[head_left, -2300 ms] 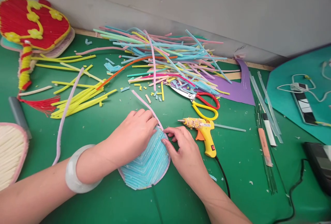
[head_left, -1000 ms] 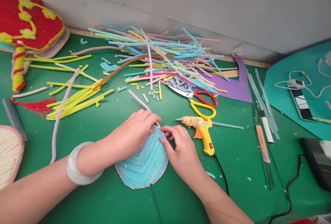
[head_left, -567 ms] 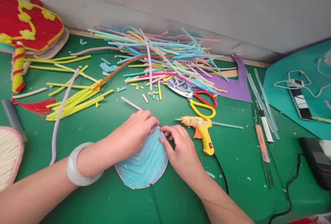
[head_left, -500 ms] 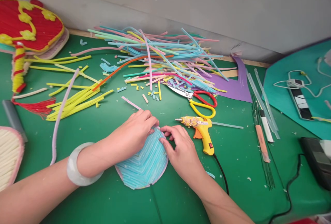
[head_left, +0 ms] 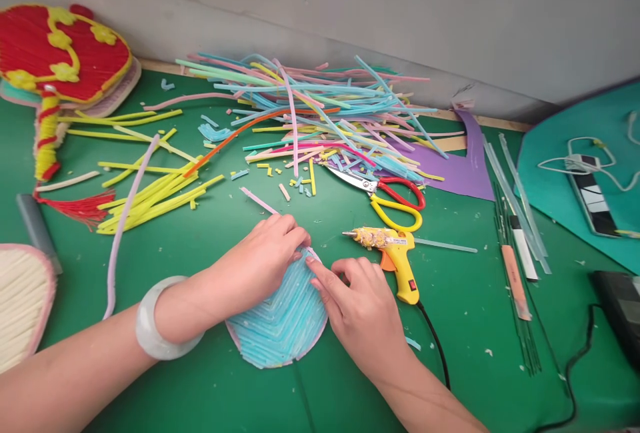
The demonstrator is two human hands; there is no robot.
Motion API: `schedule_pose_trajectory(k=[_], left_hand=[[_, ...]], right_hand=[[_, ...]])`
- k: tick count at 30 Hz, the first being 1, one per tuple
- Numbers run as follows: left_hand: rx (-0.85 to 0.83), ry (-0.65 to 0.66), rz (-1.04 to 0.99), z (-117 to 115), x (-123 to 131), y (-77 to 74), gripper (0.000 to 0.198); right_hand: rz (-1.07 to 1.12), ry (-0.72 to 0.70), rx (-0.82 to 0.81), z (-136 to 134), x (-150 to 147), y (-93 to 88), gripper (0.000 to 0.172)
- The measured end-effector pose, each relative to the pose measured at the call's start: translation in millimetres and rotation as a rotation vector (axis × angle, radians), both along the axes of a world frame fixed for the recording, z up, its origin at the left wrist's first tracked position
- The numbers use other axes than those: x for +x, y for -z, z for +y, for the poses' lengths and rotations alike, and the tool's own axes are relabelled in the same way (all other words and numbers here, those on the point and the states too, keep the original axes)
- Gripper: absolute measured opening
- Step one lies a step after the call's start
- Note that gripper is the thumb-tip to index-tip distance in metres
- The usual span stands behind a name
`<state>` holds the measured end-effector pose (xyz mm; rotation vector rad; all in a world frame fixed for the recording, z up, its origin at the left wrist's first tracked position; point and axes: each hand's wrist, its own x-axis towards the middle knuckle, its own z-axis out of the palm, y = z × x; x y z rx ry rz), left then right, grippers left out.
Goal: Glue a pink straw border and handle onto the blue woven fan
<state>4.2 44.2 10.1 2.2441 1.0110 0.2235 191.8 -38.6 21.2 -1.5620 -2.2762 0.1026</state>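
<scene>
A round panel (head_left: 280,330) covered with light-blue pipe cleaners in a V pattern lies on the green table, edged in pale pink. My left hand (head_left: 263,260) bends over its upper left, fingers pinched at the top edge on a pale pink pipe cleaner (head_left: 259,200), whose free end sticks out beyond the knuckles. My right hand (head_left: 363,310) is at the panel's upper right rim. Its index finger presses on the pink edging near the left fingertips, and its thumb and other fingers are curled along the side. The left fingertips are partly hidden.
A yellow glue gun (head_left: 395,246) with a black cord lies right of the panel, below red-and-yellow scissors (head_left: 383,194). Loose pipe cleaners (head_left: 310,106) heap at the back; yellow ones (head_left: 160,200) lie left. A red fan (head_left: 75,60), cream panel (head_left: 23,306) and thin wires (head_left: 525,326) lie around.
My right index finger has come down onto the panel's top right edge, and the right hand has turned and lowered slightly. The left hand keeps its pinch. The whole view has shifted a little.
</scene>
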Motion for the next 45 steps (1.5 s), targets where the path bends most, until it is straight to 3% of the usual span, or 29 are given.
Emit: schedule_pose_trajectory(k=[13, 32, 45], left_hand=[[0.004, -0.011, -0.001, -0.4, 0.6, -0.5, 0.020], [0.013, -0.014, -0.010, -0.2, 0.0, -0.7, 0.018], [-0.015, 0.012, 0.025, 1.1, 0.4, -2.9, 0.020]], right_hand=[[-0.192, -0.043, 0.034, 0.5, -0.8, 2.6, 0.028], [-0.158, -0.064, 0.049, -3.8, -4.0, -1.9, 0.027], [-0.194, -0.050, 0.013, -2.0, -3.6, 4.2, 0.026]])
